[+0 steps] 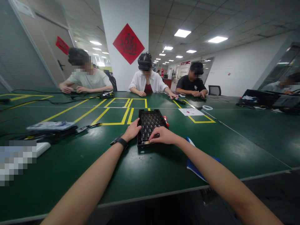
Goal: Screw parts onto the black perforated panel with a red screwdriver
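Gripping black rectangular plastic tray [143, 146] with left hand [132, 131], not yet releasing small yellowish piece [147, 142] at near end from right hand [163, 136].

The black rectangular tray [141, 146] looks like hard, smooth plastic with a dull sheen. Beneath it, the wide green bench [164, 178] is smooth and semi-glossy, catching pale reflections. Flat yellow stripes [112, 124] resemble tape; the white printed sheet [187, 111] looks like thin, matt paper.
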A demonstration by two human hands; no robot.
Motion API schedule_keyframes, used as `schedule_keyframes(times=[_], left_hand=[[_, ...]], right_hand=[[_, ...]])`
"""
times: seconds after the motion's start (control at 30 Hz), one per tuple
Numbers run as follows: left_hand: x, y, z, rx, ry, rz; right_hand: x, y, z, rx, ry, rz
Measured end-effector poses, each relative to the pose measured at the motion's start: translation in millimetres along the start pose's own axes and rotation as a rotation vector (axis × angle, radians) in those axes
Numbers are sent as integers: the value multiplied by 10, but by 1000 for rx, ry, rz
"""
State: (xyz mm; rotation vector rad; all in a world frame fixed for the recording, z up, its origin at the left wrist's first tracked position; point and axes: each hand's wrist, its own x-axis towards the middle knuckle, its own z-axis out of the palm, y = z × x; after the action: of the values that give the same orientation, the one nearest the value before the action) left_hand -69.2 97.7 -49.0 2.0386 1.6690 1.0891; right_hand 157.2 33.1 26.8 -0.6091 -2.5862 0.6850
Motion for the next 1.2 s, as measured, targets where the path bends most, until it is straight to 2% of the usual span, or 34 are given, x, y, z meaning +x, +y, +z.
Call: schedule_keyframes(times=[1.2], left_hand=[[-8, 11, -8, -63, 14, -17]], right_hand=[[-12, -20, -6, 2, 8, 23]])
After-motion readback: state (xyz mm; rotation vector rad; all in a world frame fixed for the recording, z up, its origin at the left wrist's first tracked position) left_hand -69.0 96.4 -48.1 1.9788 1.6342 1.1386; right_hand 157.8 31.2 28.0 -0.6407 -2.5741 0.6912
